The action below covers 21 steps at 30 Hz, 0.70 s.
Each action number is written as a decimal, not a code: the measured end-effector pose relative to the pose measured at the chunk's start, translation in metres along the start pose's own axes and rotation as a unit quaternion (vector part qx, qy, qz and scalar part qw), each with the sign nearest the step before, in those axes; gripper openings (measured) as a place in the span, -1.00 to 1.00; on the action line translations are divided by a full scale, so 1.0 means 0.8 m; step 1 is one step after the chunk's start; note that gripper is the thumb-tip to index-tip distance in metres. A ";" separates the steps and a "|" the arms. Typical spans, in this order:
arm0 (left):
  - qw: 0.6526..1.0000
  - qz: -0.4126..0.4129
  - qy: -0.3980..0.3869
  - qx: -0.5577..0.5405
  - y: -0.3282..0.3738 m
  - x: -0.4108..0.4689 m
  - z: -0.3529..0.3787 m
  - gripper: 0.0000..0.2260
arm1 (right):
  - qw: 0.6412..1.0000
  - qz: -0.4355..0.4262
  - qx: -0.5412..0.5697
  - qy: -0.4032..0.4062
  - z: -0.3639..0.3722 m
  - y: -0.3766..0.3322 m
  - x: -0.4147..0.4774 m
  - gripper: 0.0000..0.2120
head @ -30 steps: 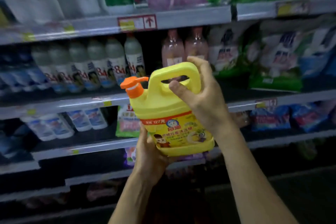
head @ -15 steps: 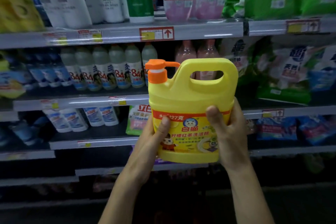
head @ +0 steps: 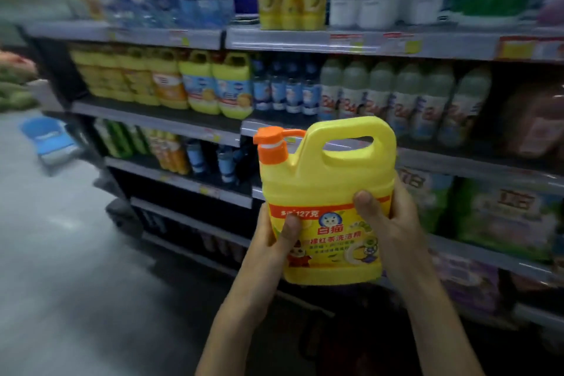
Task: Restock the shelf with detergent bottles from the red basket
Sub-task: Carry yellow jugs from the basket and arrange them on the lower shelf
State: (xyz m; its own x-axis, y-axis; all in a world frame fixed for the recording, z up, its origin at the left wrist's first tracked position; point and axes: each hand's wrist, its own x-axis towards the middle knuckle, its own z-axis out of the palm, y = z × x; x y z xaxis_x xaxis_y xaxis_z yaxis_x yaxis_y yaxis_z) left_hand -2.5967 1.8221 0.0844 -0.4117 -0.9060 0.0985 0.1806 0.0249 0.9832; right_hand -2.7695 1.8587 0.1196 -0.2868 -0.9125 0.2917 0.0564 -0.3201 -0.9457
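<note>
Both hands, left hand (head: pixel 268 241) and right hand (head: pixel 393 223), still clasp one yellow detergent bottle (head: pixel 326 180) by its sides at centre frame. The view has swung left since before: roughly six blurred yellow jugs (head: pixel 232 85) now line the upper-left shelf (head: pixel 152 119).

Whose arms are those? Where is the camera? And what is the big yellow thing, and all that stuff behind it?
No machine here: a person wears a camera on their head, so you look down along their own two arms. The left hand and the right hand grip the sides of a yellow detergent bottle with an orange pump cap, holding it upright in front of a shop shelf. On that shelf, up and to the left, stand more yellow bottles. Pale bottles stand just behind the held one. The picture is blurry, so the small labels can't be read.
</note>
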 end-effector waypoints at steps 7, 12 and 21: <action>0.988 0.007 0.154 0.016 0.029 -0.056 -0.234 -0.31 | 0.988 0.051 0.040 -0.142 0.239 0.070 0.016 -0.28; 0.979 -0.008 0.203 0.034 0.035 -0.064 -0.335 -0.26 | 0.976 0.071 0.039 -0.204 0.338 0.101 0.041 -0.33; 0.959 -0.009 0.274 0.067 0.043 0.019 -0.471 -0.27 | 0.960 0.082 0.077 -0.256 0.467 0.174 0.158 -0.22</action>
State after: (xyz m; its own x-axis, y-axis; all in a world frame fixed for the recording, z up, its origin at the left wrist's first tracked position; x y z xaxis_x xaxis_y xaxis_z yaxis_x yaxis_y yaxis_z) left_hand -2.2600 1.6499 0.0615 0.1246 -0.9920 0.0218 0.0453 0.0276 0.9986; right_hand -2.4406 1.6040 0.0784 0.2444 -0.9467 0.2097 0.2118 -0.1589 -0.9643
